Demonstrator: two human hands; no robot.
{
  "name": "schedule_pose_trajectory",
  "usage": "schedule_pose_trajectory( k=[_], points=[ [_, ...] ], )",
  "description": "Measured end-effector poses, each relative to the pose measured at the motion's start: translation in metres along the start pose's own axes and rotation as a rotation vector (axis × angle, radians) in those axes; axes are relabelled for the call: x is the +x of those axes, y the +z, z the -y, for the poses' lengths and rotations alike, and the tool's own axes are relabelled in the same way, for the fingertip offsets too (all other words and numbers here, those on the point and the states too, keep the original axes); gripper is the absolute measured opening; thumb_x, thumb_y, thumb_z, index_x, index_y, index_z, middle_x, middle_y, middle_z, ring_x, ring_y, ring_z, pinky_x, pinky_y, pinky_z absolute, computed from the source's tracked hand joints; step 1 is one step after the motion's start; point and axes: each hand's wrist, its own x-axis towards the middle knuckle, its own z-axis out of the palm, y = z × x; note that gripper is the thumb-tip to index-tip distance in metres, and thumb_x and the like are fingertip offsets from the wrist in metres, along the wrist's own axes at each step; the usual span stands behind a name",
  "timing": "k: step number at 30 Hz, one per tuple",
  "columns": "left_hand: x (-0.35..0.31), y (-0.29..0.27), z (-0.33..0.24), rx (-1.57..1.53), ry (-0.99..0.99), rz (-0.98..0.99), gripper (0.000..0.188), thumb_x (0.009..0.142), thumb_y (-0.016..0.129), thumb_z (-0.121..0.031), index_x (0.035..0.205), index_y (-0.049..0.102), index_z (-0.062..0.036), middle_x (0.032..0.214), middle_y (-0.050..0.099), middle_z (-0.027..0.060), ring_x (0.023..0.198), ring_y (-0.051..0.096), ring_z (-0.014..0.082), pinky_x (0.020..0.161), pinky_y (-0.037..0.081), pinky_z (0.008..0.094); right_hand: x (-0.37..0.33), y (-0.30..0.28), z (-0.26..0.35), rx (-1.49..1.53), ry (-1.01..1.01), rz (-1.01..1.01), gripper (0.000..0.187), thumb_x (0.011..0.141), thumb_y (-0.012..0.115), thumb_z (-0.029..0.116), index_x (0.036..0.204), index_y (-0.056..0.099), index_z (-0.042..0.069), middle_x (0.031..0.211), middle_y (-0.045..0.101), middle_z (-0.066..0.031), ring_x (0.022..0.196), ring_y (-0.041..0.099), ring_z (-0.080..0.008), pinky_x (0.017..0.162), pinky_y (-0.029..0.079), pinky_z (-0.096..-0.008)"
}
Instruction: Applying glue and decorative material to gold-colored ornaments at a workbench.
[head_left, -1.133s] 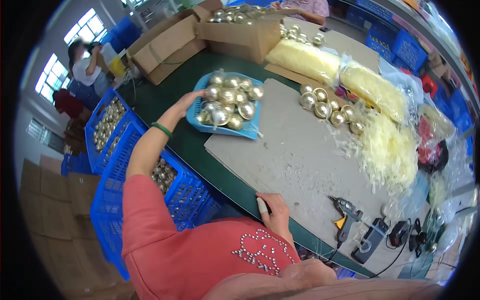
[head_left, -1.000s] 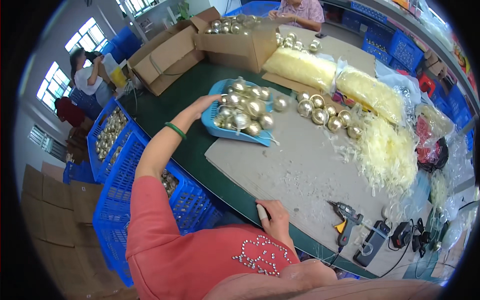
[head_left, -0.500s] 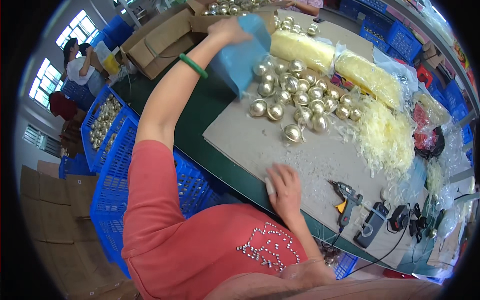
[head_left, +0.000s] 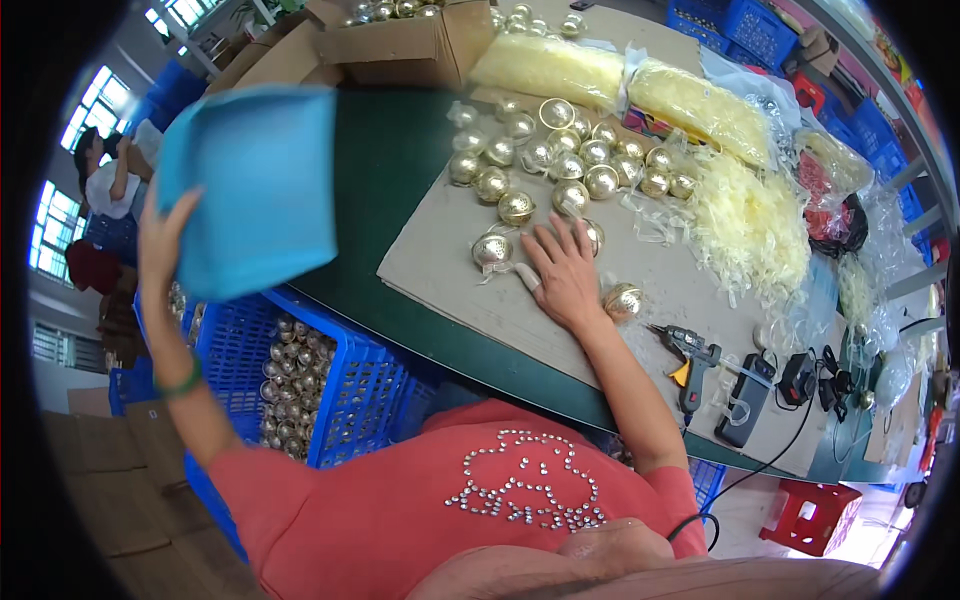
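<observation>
My left hand (head_left: 163, 240) grips the side of a blue plastic bin (head_left: 260, 190), blurred by motion, tilted beyond the table's left edge. Its thumb lies over the bin's wall; the other fingers are hidden. My right hand (head_left: 566, 280) lies spread on a grey cardboard sheet (head_left: 440, 250), with a pale wrap on one finger. Its fingertips reach a shiny gold ball (head_left: 592, 237), partly hidden behind them. Single gold balls sit on either side: one ball (head_left: 491, 251) to the left, another ball (head_left: 624, 302) by the wrist. Further back lies a cluster of gold balls (head_left: 565, 166).
A glue gun (head_left: 690, 362) and a black power box (head_left: 746, 400) lie at the right, with cables. Pale plastic strips (head_left: 750, 220) are heaped behind them, near yellowish packs (head_left: 700, 105). A cardboard box (head_left: 395, 55) stands at the back. Blue crates (head_left: 345, 385) with balls stand below left.
The blue bin has swung left and nearer, away from the balls, in my left hand. My right hand has moved forward to the balls. One ball now lies beside my right wrist.
</observation>
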Motion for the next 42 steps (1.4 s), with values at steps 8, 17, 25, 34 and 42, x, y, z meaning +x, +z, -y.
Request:
schedule_pose_trajectory(
  k=[8,17,25,34,42],
  points=[
    [-0.294,-0.164,0.21,0.249,-0.665,-0.443,0.079,0.098,0.071,-0.039,0.157,0.044,0.0057,0.154,0.055,0.023,0.137,0.055,0.0364,0.114,0.042,0.0434,0.046,-0.008,-0.015,0.218,-0.133,-0.062,0.042,0.095,0.071,0.019,0.135,0.067,0.008,0.142,0.063,-0.0147,0.141,0.053,-0.0365,0.125,0.035,-0.0547],
    [-0.456,-0.061,0.295,0.861,-1.5,0.213,0.101,0.082,0.08,-0.053,0.163,0.037,-0.0121,0.153,0.052,0.029,0.135,0.057,0.0474,0.11,0.049,0.0574,0.043,0.046,0.066,0.197,-0.434,0.142,0.05,0.101,0.061,0.043,0.142,0.065,0.014,0.154,0.056,-0.0129,0.156,0.035,-0.0344,0.131,0.019,-0.0569],
    [-0.409,0.034,0.282,0.829,-1.435,0.214,0.105,0.086,0.079,-0.048,0.169,0.023,-0.0154,0.158,0.039,0.0329,0.126,0.06,0.0531,0.107,0.052,0.0588,0.039,0.033,0.067,0.232,-0.237,0.159,0.047,0.099,0.065,0.044,0.136,0.071,0.015,0.145,0.064,-0.0086,0.155,0.038,-0.0323,0.131,0.015,-0.0598],
    [-0.492,0.018,0.307,0.74,-1.202,-0.253,0.103,0.075,0.089,-0.041,0.158,0.042,-0.0005,0.143,0.058,0.0365,0.132,0.058,0.0507,0.114,0.046,0.0518,0.047,0.032,0.067,0.205,-0.264,0.113,0.039,0.092,0.075,0.024,0.13,0.073,0.013,0.141,0.067,-0.0078,0.15,0.043,-0.0337,0.128,0.019,-0.0631],
    [-0.576,0.045,0.286,0.408,-1.489,-0.691,0.115,0.078,0.085,-0.038,0.166,0.021,0.0001,0.158,0.043,0.0339,0.146,0.043,0.048,0.123,0.035,0.0495,0.052,0.028,0.076,0.144,-0.29,0.186,0.032,0.1,0.065,0.023,0.128,0.073,0.011,0.141,0.068,-0.005,0.151,0.043,-0.0329,0.13,0.013,-0.0591]
  ],
)
